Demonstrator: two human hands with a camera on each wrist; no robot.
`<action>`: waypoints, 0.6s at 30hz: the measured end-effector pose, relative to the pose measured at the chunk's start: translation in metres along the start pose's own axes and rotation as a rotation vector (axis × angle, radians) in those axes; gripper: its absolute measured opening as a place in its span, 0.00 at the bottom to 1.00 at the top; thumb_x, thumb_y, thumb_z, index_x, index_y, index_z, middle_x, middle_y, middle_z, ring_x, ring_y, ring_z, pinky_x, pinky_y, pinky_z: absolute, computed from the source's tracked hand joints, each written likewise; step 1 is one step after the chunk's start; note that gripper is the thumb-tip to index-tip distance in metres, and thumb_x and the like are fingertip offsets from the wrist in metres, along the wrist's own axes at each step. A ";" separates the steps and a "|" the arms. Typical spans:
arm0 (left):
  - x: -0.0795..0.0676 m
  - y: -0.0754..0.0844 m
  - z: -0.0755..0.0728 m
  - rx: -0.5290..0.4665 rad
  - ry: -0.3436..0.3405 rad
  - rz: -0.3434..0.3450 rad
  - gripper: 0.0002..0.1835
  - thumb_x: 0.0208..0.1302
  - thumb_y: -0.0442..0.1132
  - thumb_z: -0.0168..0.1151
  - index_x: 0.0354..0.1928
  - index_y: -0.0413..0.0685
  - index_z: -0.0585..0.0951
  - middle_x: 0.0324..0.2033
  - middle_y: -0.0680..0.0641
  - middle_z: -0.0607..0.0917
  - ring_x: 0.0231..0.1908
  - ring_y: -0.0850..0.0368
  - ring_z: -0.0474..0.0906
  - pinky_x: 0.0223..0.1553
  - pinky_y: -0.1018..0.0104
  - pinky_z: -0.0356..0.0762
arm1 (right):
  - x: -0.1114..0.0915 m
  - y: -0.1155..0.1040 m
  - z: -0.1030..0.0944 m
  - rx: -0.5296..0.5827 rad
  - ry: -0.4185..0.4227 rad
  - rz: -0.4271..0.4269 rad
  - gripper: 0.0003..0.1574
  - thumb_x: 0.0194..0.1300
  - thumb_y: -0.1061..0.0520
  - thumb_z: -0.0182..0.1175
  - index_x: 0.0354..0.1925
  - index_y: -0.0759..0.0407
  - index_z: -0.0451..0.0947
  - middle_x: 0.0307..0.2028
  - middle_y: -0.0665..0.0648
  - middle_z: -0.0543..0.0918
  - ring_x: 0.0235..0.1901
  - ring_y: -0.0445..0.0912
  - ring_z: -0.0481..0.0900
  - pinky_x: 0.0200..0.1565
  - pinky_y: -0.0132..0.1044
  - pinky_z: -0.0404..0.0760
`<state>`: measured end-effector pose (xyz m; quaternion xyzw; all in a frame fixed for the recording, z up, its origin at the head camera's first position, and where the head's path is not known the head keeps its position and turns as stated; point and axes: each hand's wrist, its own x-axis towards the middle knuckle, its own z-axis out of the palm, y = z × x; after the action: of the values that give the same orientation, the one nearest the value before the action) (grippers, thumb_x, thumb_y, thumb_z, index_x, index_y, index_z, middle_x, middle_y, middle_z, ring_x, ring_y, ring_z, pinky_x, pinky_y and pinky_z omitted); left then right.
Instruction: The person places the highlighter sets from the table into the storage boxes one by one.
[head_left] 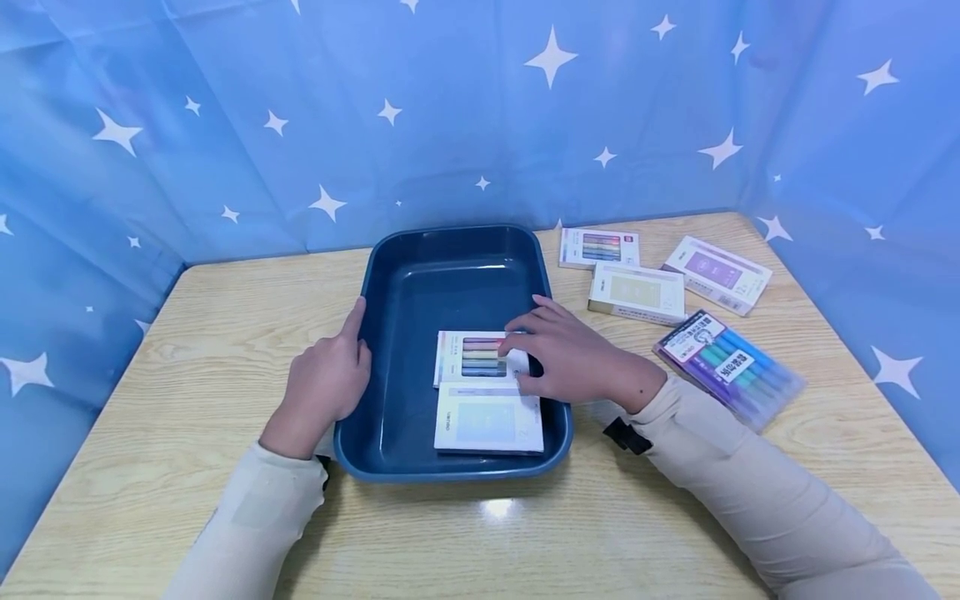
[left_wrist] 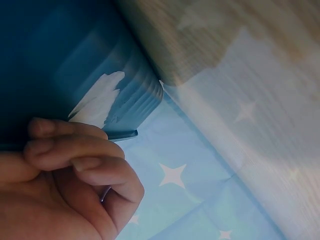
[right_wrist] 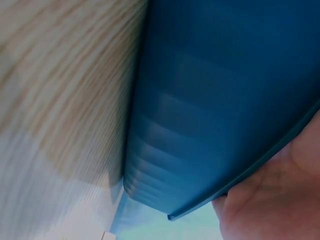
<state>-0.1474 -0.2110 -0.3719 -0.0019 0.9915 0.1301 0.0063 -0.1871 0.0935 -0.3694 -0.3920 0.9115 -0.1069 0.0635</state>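
Note:
A dark blue plastic tray (head_left: 397, 367) stands on the table. My left hand (head_left: 326, 375) holds its left rim, index finger laid along the edge; in the left wrist view the fingers (left_wrist: 80, 145) curl below the rim against the outer wall. My right hand (head_left: 570, 350) reaches over the right rim and, thumb and fingers bent, holds the right end of a white box with a window of coloured sticks (head_left: 483, 357). Another white box with a pale blue panel (head_left: 487, 421) lies nearer me in the tray, against the first. In the right wrist view only the palm (right_wrist: 280, 200) shows beside the rim.
Right of the tray lie another windowed box (head_left: 598, 248), a cream-panelled white box (head_left: 637, 293), a purple-panelled box (head_left: 717, 273) and a clear pack of coloured pens (head_left: 727, 367). A blue starred curtain (head_left: 450, 125) borders the wooden table (head_left: 187, 400).

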 end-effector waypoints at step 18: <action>0.000 0.001 0.000 0.020 0.003 -0.001 0.32 0.69 0.43 0.37 0.73 0.55 0.44 0.08 0.49 0.68 0.08 0.55 0.64 0.10 0.65 0.60 | -0.003 0.000 -0.004 0.002 0.047 -0.032 0.21 0.62 0.44 0.55 0.52 0.46 0.77 0.58 0.54 0.73 0.63 0.49 0.65 0.70 0.49 0.44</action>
<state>-0.1479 -0.2098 -0.3720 -0.0027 0.9927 0.1203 0.0047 -0.1858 0.0966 -0.3654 -0.4040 0.9062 -0.1181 0.0407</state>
